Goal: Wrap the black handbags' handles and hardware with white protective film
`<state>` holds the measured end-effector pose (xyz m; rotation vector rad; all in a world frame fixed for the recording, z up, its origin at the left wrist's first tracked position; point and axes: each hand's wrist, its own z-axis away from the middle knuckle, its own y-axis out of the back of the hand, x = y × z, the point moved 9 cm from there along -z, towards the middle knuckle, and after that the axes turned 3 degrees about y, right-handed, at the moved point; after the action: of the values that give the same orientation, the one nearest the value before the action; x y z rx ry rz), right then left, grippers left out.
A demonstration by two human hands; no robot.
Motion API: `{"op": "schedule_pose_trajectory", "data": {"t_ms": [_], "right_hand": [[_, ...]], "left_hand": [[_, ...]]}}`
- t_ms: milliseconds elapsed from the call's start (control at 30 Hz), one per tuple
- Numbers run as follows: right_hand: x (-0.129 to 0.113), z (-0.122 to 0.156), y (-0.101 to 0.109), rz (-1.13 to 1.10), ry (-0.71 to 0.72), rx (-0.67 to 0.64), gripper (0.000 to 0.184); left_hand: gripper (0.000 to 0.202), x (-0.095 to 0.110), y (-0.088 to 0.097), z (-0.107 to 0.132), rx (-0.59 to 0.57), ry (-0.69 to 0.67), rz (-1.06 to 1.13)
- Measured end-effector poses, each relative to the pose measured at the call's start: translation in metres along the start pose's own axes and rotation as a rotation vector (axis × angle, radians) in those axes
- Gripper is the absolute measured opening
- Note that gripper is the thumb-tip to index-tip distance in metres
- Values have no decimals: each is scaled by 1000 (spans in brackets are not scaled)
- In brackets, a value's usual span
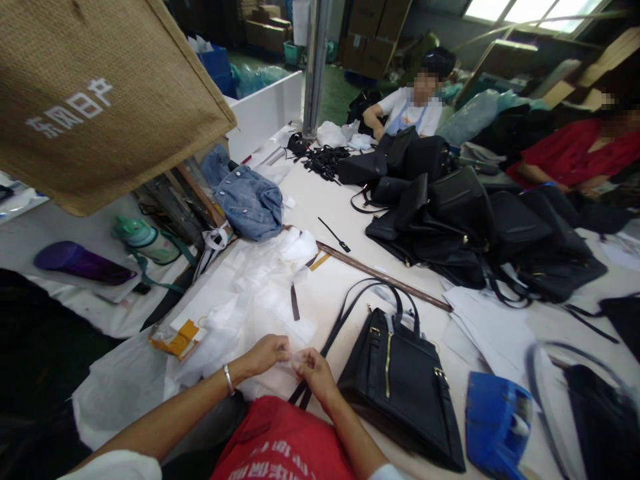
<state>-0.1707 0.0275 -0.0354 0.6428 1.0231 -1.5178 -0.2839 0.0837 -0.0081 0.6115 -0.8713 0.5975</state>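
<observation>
My left hand (267, 353), with a bracelet at the wrist, is closed in a pinch near the table's front edge. Close beside it, my right hand (314, 373) also pinches, its fingertips almost meeting the left ones. Between them is a bit of thin translucent white sheet (296, 363); its exact shape is hard to make out. Just right of my right hand lies a black handbag (400, 373) with gold zips and raised handles. A long black strap runs from it past my right wrist. Crumpled white sheets (240, 287) spread to the left and beyond my hands.
A pile of black bags (460, 220) covers the far right of the table. A blue plastic holder (497, 417) sits right of the handbag. White papers (490, 327), a denim bundle (250, 200), a green bottle (145, 237) and a burlap panel (110, 87) surround the area. Two people sit across.
</observation>
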Motion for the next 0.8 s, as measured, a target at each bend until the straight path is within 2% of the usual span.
{"op": "schedule_pose_trajectory", "data": {"t_ms": [233, 500, 633, 800], "right_hand": [[-8, 2, 7, 229, -3, 71, 28], [-19, 3, 8, 372, 71, 87, 39], [-16, 2, 8, 320, 41, 96, 41], [-10, 1, 3, 111, 22, 66, 35]], "left_hand": [[14, 0, -1, 1, 8, -22, 101], [10, 4, -7, 7, -31, -27, 137], [20, 7, -8, 10, -29, -41, 130], [35, 2, -9, 7, -44, -34, 154]]}}
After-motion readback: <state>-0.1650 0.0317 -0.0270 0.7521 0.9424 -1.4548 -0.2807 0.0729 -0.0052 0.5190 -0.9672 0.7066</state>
